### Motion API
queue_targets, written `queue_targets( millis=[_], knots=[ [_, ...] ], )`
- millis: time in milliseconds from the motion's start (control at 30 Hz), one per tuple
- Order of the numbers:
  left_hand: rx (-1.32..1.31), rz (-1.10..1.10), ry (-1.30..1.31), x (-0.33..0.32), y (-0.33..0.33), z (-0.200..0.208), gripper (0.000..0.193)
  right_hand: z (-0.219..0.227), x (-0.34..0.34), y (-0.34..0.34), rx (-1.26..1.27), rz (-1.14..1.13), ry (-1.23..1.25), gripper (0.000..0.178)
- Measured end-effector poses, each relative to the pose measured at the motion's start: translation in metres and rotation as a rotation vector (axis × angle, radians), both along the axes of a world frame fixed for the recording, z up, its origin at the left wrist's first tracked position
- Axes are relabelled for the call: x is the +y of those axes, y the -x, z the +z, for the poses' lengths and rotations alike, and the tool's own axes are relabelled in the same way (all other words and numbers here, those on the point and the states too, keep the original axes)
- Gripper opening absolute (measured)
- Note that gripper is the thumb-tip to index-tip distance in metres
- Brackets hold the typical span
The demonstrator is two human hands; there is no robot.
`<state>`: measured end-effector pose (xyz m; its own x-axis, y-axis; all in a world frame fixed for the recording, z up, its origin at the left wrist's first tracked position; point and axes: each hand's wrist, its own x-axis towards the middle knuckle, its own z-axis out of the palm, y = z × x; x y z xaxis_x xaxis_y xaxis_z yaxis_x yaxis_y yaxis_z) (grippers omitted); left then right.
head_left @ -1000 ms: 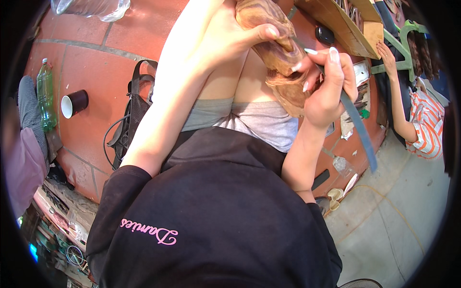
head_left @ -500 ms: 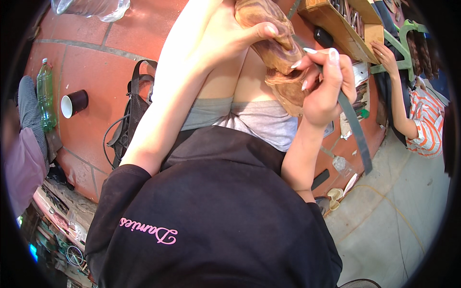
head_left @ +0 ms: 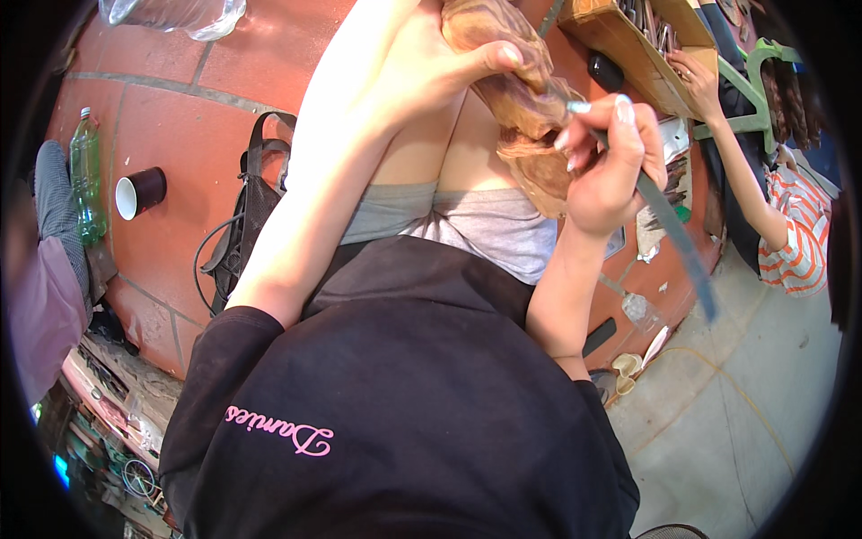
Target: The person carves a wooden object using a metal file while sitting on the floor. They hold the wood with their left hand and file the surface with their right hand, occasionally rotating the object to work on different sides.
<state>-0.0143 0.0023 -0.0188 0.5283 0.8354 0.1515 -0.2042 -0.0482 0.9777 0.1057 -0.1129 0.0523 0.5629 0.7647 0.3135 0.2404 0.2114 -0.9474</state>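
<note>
A carved piece of brown, wavy-grained wood [head_left: 512, 67] rests above my lap at the top of the view. My left hand [head_left: 435, 76] steadies it, thumb stretched along its near side and the other fingers hidden. Pinched in my right hand [head_left: 620, 166] is a long, flat grey-green strip [head_left: 678, 238], whose kind I cannot make out for sure. Its front end meets a groove in the wood, partly behind my fingertips. The long free end slants down to the right, blurred by motion.
On the tiled floor to the left are a dark cup [head_left: 141, 193] lying on its side, a green plastic bottle [head_left: 87, 175] and a black bag [head_left: 260, 198]. At upper right, another person's hand [head_left: 696, 81] reaches into a cardboard box [head_left: 620, 40]; a black rounded object [head_left: 605, 69] lies beside it.
The strip's free end has swung right, and my right hand has shifted slightly. My left hand and the wood stay nearly still. The other person's hand has moved further into the box.
</note>
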Motion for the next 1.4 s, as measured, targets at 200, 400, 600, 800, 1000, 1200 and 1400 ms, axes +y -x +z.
queue_targets(
  millis=[200, 400, 600, 800, 1000, 1200, 1400],
  knots=[
    [-0.030, -0.011, 0.006, 0.001, 0.001, -0.001, 0.087, -0.010, -0.003, -0.007, -0.003, 0.062, -0.053, 0.025],
    [-0.008, -0.005, 0.007, 0.000, 0.001, -0.001, 0.085, -0.004, 0.001, -0.002, -0.043, 0.023, -0.002, 0.023],
    [-0.007, -0.010, 0.012, 0.000, 0.001, 0.000, 0.083, -0.006, -0.002, -0.002, -0.010, 0.000, -0.040, 0.025],
    [-0.009, -0.012, 0.010, 0.000, 0.002, 0.001, 0.081, -0.010, -0.001, -0.004, -0.035, 0.045, -0.077, 0.024],
    [-0.012, -0.013, 0.016, 0.000, 0.001, 0.001, 0.079, -0.007, 0.001, -0.001, -0.089, 0.015, -0.014, 0.024],
    [-0.016, -0.016, 0.020, -0.001, 0.002, 0.002, 0.078, -0.007, -0.003, -0.003, 0.016, 0.049, -0.041, 0.023],
    [-0.019, -0.014, 0.023, 0.000, 0.002, 0.003, 0.076, -0.009, -0.003, -0.005, -0.015, 0.049, -0.030, 0.023]
  ],
)
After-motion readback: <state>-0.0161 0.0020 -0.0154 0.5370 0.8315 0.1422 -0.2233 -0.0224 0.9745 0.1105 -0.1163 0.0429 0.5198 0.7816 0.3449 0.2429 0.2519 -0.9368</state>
